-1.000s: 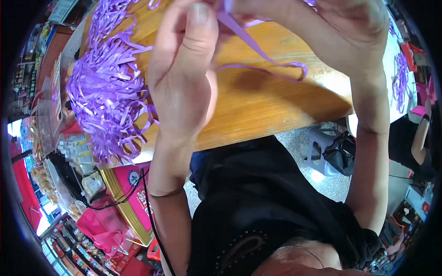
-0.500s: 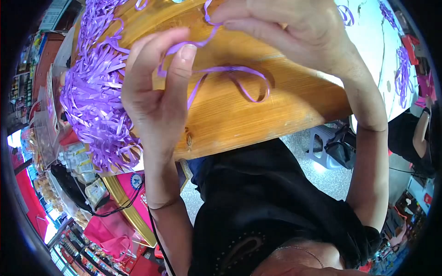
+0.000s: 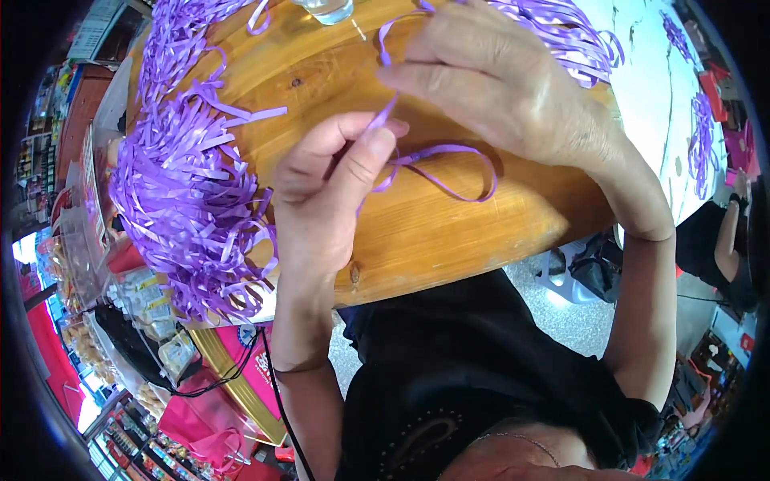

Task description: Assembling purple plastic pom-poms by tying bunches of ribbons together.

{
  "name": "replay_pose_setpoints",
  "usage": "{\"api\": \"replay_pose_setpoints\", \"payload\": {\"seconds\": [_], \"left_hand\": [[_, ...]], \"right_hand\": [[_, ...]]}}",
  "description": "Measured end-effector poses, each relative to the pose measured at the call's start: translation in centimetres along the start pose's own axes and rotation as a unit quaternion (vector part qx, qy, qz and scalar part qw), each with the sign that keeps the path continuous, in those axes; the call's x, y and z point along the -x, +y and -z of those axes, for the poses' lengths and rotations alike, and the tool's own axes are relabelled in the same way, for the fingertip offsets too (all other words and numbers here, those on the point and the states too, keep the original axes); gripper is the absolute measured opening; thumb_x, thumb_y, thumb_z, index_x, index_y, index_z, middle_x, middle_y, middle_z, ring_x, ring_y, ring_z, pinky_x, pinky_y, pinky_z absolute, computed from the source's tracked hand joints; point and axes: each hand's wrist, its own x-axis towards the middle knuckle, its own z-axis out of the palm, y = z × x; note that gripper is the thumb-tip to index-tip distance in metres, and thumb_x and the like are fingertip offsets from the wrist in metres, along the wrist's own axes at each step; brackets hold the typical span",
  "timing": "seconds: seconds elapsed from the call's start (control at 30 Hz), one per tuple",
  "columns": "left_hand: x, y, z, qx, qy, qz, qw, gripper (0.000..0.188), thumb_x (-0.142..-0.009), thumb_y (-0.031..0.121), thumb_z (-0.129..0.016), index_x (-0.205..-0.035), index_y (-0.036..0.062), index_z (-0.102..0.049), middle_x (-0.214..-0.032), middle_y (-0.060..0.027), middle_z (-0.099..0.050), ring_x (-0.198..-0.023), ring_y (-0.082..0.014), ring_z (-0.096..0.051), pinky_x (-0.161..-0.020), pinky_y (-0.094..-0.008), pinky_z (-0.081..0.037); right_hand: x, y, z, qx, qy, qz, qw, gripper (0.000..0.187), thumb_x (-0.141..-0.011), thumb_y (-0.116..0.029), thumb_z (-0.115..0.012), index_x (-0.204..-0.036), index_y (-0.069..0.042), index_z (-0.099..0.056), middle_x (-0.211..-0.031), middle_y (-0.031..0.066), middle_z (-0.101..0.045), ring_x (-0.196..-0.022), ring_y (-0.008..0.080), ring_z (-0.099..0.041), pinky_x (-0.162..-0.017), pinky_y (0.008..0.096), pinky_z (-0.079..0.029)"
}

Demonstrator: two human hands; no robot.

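Observation:
My left hand pinches a narrow purple ribbon between thumb and forefinger. Close above and to the right, my right hand has its fingers closed on the same ribbon, which runs taut between the two hands. Past the right fingertips, the ribbon curves up and shows a small knot. Under the hands, a loop of ribbon with a knot in it rests on the wooden tabletop. To the left of my left hand lies a big heap of cut purple ribbons.
Behind my right hand lies a bundle of purple ribbons. A clear glass stands at the far edge. On the right, a white marbled surface carries smaller ribbon bunches. A pale plastic stool is below the table.
My left hand has moved right and closed its thumb and finger on the ribbon. My right hand has come slightly lower, and the ribbon between them has straightened.

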Motion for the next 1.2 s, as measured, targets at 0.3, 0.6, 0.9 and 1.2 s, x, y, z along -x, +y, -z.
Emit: {"api": "replay_pose_setpoints", "payload": {"seconds": [0.3, 0.6, 0.9, 1.2], "left_hand": [[-1.3, -1.0, 1.5, -0.229, 0.108, -0.206, 0.945, 0.010, -0.079, -0.001, -0.064, -0.089, 0.0023, -0.064, -0.070, 0.0042, -0.051, -0.062, -0.0015, -0.043, -0.055, -0.0155, -0.033], [-1.9, -2.4, 0.3, 0.171, 0.050, -0.065, 0.982, 0.014, -0.081, -0.003, -0.062, -0.093, 0.0030, -0.059, -0.078, 0.0029, -0.056, -0.066, -0.0024, -0.047, -0.056, -0.0160, -0.037], [-1.5, -4.0, -0.5, 0.035, 0.123, -0.161, 0.979, 0.014, -0.082, -0.002, -0.061, -0.095, 0.0015, -0.060, -0.079, 0.0027, -0.054, -0.070, -0.0027, -0.045, -0.063, -0.0152, -0.037], [-2.2, -4.3, -0.5, -0.058, 0.122, -0.179, 0.975, 0.010, -0.081, -0.001, -0.063, -0.089, 0.0006, -0.059, -0.071, 0.0039, -0.049, -0.066, -0.0031, -0.042, -0.058, -0.0165, -0.035]], "right_hand": [[-1.3, -4.4, 1.8, -0.578, -0.138, -0.474, 0.650, 0.013, -0.078, 0.001, -0.063, -0.090, 0.001, -0.064, -0.085, 0.0085, -0.061, -0.074, 0.0167, -0.059, -0.066, 0.0282, -0.046], [-2.3, -6.0, 0.6, -0.726, 0.019, -0.671, 0.153, 0.020, -0.083, 0.001, -0.059, -0.102, 0.001, -0.064, -0.094, 0.0060, -0.063, -0.083, 0.0115, -0.059, -0.075, 0.0228, -0.048], [-1.6, -6.5, -0.1, -0.529, -0.047, -0.532, 0.660, 0.028, -0.076, 0.005, -0.062, -0.104, -0.001, -0.064, -0.079, 0.0076, -0.060, -0.071, 0.0169, -0.059, -0.062, 0.0262, -0.047], [-1.3, -6.8, -0.4, -0.424, -0.079, -0.477, 0.766, 0.028, -0.071, 0.002, -0.067, -0.099, -0.004, -0.062, -0.079, 0.0065, -0.061, -0.070, 0.0155, -0.061, -0.062, 0.0260, -0.048]]}}
